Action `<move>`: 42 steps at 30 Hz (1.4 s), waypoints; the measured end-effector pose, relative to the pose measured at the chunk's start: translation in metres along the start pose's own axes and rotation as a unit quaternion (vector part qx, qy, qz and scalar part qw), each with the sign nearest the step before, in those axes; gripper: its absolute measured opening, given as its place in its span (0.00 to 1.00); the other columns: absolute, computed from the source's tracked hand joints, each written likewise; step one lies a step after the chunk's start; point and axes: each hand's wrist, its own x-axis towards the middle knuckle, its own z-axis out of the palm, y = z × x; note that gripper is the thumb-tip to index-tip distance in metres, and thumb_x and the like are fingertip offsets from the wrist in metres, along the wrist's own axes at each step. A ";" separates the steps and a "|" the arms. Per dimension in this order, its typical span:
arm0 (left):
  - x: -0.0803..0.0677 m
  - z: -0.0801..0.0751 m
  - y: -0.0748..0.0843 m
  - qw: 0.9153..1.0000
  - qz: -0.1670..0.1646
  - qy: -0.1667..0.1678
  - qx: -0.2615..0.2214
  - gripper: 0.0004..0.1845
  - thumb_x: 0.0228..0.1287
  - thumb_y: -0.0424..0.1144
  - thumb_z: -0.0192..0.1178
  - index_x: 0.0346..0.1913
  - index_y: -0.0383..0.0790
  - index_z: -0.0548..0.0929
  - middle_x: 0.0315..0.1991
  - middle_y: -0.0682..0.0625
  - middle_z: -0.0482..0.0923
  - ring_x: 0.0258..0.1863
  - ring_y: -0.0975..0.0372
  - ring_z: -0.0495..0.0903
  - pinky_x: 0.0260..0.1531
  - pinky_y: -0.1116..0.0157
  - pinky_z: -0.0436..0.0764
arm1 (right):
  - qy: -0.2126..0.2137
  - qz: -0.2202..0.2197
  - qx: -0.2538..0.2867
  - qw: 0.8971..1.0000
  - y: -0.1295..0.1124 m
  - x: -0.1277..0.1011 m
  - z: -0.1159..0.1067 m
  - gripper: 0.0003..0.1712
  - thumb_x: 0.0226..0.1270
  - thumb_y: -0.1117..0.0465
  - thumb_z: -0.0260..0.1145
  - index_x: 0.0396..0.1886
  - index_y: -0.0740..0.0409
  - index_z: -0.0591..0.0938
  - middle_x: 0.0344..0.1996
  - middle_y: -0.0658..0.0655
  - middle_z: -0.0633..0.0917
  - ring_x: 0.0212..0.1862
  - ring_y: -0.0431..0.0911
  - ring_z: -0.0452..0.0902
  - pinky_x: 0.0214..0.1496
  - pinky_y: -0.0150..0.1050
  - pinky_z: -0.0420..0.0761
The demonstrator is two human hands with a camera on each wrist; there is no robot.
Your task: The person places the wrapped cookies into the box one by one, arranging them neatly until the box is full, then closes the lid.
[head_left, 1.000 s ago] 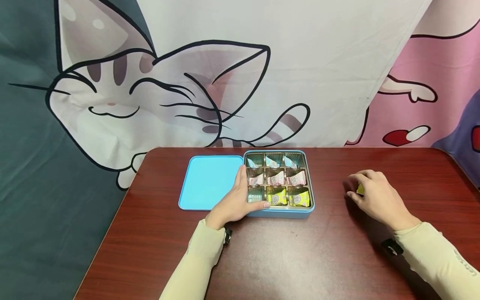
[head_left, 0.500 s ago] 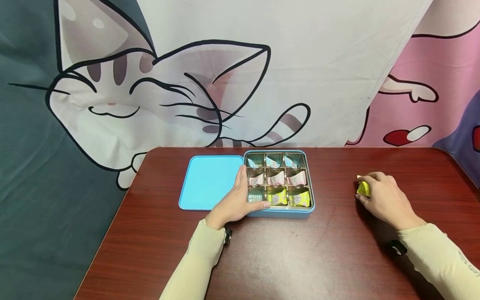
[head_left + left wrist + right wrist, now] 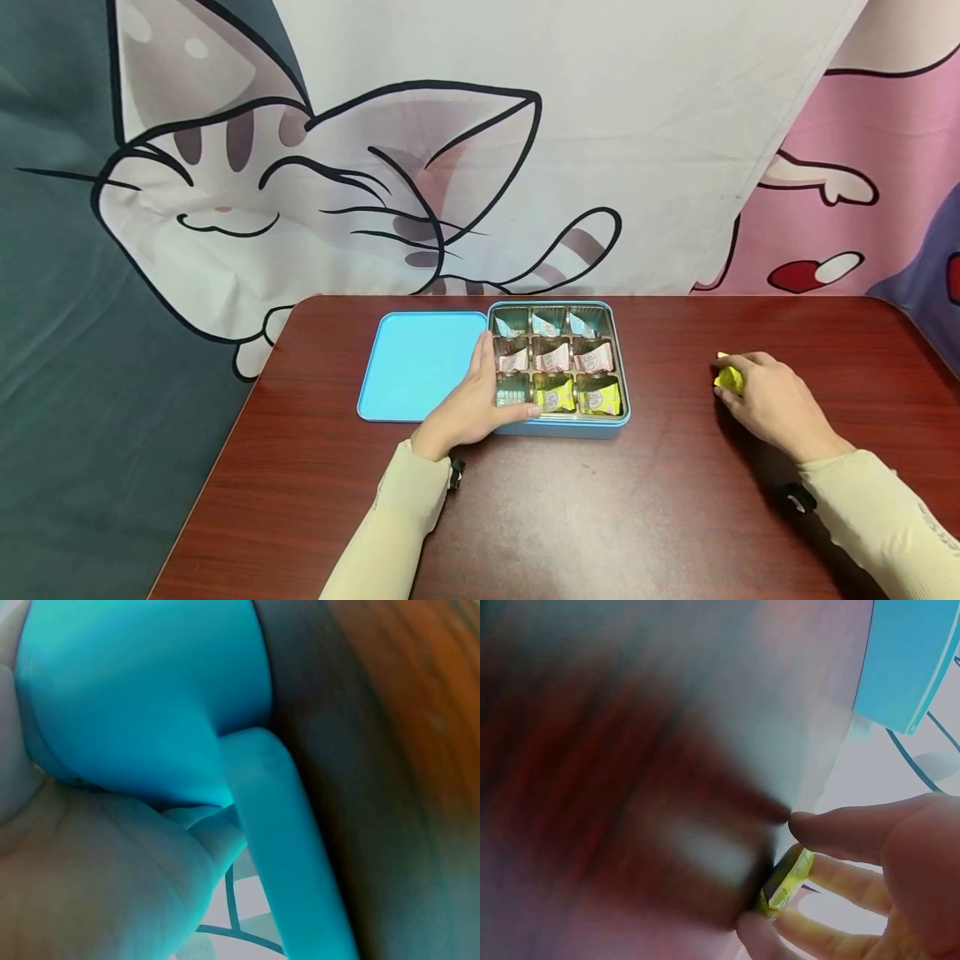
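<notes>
Yellow wrapped candy (image 3: 729, 379) sits on the table (image 3: 600, 517) at about 3 o'clock from the tin, well apart from it, pinched in the right hand (image 3: 772, 404); wrist cam shows thumb above and fingers (image 3: 832, 874) below closing on the wrapper (image 3: 786, 879). Looks light, crinkly foil or plastic w/ a small firm lump inside – prob. a bit slick, so best taken across the body, not by the twisted ends, which would likely flex or slip. Blue tin (image 3: 558, 427) holds a 3x3 tray: blue-wrapped pcs at 12 o'clock row, pink in the middle, two yellow at 6 o'clock row w/ the 7 o'clock cell vacant. Left hand (image 3: 472, 404) rests on the tin's near-left corner, fingers straight along its left wall, thumb along the front rim, steadying, not curled round it. Blue lid (image 3: 420, 362) lies flat at 9 o'clock, touching the tin. Cat-print cloth (image 3: 300, 183) hangs behind at 12 o'clock.
</notes>
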 end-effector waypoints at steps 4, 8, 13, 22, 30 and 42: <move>-0.001 0.000 0.000 1.000 -0.001 -0.002 0.000 0.69 0.59 0.67 0.65 0.79 0.44 0.22 0.80 0.44 0.19 0.79 0.53 0.39 0.70 0.52 0.63 | 0.031 -0.031 -0.003 0.999 0.001 -0.001 -0.001 0.18 0.49 0.71 0.73 0.42 0.71 0.84 0.38 0.73 0.83 0.36 0.65 0.80 0.33 0.64 0.79; -0.001 0.000 0.000 1.000 -0.003 -0.002 0.000 0.69 0.59 0.68 0.65 0.78 0.44 0.22 0.80 0.44 0.19 0.79 0.53 0.39 0.70 0.52 0.63 | 0.039 -0.029 0.001 0.999 -0.001 0.000 -0.002 0.14 0.50 0.73 0.70 0.40 0.70 0.84 0.36 0.73 0.83 0.37 0.65 0.79 0.32 0.65 0.78; -0.001 0.000 -0.001 1.000 -0.001 -0.002 0.000 0.68 0.60 0.67 0.65 0.78 0.44 0.22 0.80 0.44 0.18 0.79 0.54 0.38 0.70 0.52 0.62 | 0.028 0.007 0.017 0.999 -0.004 0.001 -0.007 0.15 0.48 0.75 0.65 0.40 0.68 0.82 0.38 0.74 0.82 0.34 0.66 0.79 0.31 0.65 0.76; 0.000 0.001 -0.001 1.000 0.002 0.002 -0.002 0.69 0.59 0.67 0.66 0.79 0.44 0.22 0.80 0.44 0.18 0.79 0.52 0.42 0.69 0.53 0.65 | 0.045 -0.010 0.039 0.998 -0.003 0.000 -0.008 0.23 0.40 0.81 0.64 0.41 0.64 0.80 0.41 0.72 0.80 0.35 0.66 0.79 0.31 0.66 0.75; 0.000 0.000 -0.001 1.000 0.004 0.006 -0.001 0.69 0.59 0.67 0.66 0.79 0.42 0.22 0.80 0.43 0.19 0.78 0.51 0.46 0.68 0.53 0.66 | 0.064 -0.013 0.044 0.997 -0.006 0.002 -0.009 0.26 0.39 0.80 0.70 0.42 0.65 0.78 0.36 0.69 0.80 0.34 0.64 0.78 0.32 0.66 0.75; 0.000 0.000 0.000 1.000 0.002 0.003 0.000 0.69 0.59 0.67 0.66 0.79 0.42 0.23 0.80 0.44 0.18 0.78 0.51 0.47 0.68 0.53 0.67 | 0.070 0.026 0.052 0.996 -0.018 0.006 -0.013 0.20 0.44 0.72 0.69 0.41 0.71 0.78 0.33 0.69 0.78 0.31 0.59 0.74 0.32 0.61 0.74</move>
